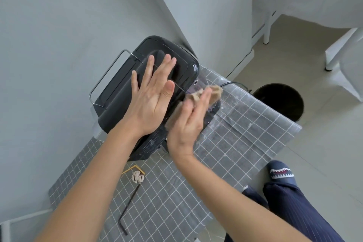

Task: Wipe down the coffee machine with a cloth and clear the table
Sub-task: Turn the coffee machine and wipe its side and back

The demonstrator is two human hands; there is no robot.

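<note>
A glossy black coffee machine (121, 92) stands on a table covered by a grey checked cloth (245, 127), close to the wall. My left hand (151, 94) lies flat on the machine's top, fingers spread and holding nothing. My right hand (190, 122) presses a beige cloth (213, 90) against the machine's right side; part of the cloth is hidden under the palm. White specks lie on the tablecloth to the right of the machine.
A crumpled paper scrap (137, 176), a yellow strip (129, 169) and a black stick (128, 209) lie on the table in front of the machine. A black round bin (282, 102) stands on the floor beyond the table's right edge. White furniture legs (267, 31) stand behind.
</note>
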